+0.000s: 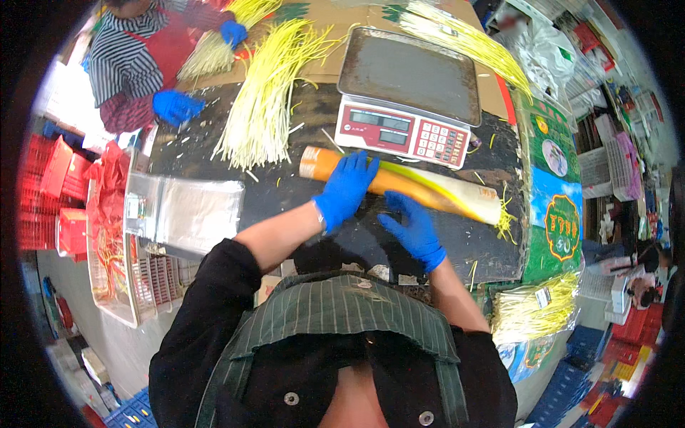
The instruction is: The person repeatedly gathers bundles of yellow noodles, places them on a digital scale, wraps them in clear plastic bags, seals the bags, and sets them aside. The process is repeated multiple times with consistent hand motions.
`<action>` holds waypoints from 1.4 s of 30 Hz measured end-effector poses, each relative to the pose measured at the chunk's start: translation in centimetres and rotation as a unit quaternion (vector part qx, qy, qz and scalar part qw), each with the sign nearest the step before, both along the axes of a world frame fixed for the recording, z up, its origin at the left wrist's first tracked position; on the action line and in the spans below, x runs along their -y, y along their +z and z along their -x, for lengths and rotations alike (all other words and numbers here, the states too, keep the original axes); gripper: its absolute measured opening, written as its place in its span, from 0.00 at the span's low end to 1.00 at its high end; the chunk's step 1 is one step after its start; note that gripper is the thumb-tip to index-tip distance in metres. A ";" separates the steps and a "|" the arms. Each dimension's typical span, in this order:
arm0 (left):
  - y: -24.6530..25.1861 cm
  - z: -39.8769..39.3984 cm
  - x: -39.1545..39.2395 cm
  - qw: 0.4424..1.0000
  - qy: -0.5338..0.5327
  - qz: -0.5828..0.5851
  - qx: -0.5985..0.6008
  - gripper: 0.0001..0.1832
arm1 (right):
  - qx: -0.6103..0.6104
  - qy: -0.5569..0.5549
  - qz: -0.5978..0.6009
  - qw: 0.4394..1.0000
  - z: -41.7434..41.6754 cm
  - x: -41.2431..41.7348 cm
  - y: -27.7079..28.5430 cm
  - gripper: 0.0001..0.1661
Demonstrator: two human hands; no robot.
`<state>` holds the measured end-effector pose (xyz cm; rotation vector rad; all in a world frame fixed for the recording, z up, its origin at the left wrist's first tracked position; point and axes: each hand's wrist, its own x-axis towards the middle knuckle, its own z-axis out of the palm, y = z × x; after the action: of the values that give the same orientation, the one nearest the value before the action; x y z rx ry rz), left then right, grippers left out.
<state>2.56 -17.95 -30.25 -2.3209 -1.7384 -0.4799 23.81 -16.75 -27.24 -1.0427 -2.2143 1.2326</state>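
A roll of yellow chives (423, 187) in an orange, yellow and white printed wrap lies slantwise on the dark tabletop (342, 246). Yellow leaf tips (504, 219) stick out of its right end. My left hand (347, 184), in a blue glove, lies over the roll left of its middle, fingers curled across the top. Just on the near side of the roll is my right hand (412, 227), also blue-gloved, thumb apart from the fingers and nothing in its palm. Its fingertips are at the roll's near edge; whether they touch cannot be told.
Beyond the roll stands a digital scale (404, 128) with a bare metal pan. Loose yellow chives (262, 101) lie left of it. Clear plastic bags (198, 208) rest at the left edge, above a crate (144, 283). A co-worker (155, 59) with blue gloves handles chives at upper left.
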 end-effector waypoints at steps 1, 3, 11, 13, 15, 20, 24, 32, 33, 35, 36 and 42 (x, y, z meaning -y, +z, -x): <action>0.1 0.4 -1.3 1.000 0.002 -0.002 0.012 0.23 | -0.050 -0.017 0.148 0.988 0.3 1.0 -0.8 0.41; 1.0 1.3 -3.9 0.976 -0.013 0.191 0.099 0.19 | -0.163 -0.093 0.347 0.919 0.8 1.2 -2.4 0.38; 6.6 -0.7 2.0 0.821 -0.067 0.436 0.363 0.21 | -0.522 -0.205 0.469 0.682 -1.9 -1.8 -3.1 0.39; 6.9 0.1 4.8 0.729 -0.031 0.474 0.493 0.21 | -0.496 -0.167 0.472 0.709 -2.1 -1.2 -1.9 0.39; 6.7 0.4 7.7 0.618 -0.020 0.491 0.614 0.21 | -0.463 -0.156 0.482 0.728 -1.4 -1.1 -0.9 0.38; 6.4 2.6 12.6 0.541 -0.008 0.489 0.684 0.24 | -0.384 -0.169 0.472 0.775 1.2 -0.8 0.6 0.35; 5.5 10.9 15.9 0.763 0.119 0.222 0.595 0.23 | -0.423 -0.184 0.456 0.761 1.7 -0.9 1.5 0.34; -3.7 23.2 24.3 0.705 0.447 -0.008 0.550 0.11 | -0.459 -0.234 0.396 0.760 2.6 -1.6 1.5 0.32; -4.0 23.5 24.5 0.684 0.440 0.010 0.581 0.11 | -0.457 -0.239 0.403 0.756 3.0 -1.4 1.3 0.32; -3.7 24.0 24.5 0.663 0.436 0.045 0.607 0.12 | -0.464 -0.230 0.414 0.749 4.1 -0.8 1.1 0.32; -3.3 24.1 24.5 0.663 0.439 0.063 0.603 0.12 | -0.471 -0.217 0.418 0.746 4.8 -0.5 1.2 0.32; -2.2 23.9 24.2 0.695 0.417 0.072 0.582 0.12 | -0.498 -0.188 0.450 0.717 10.1 1.1 2.3 0.32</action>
<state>-21.32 -42.16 -32.48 -0.8108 -3.0681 -1.8438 13.68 -17.88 -24.91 -0.7086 -0.4932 2.0271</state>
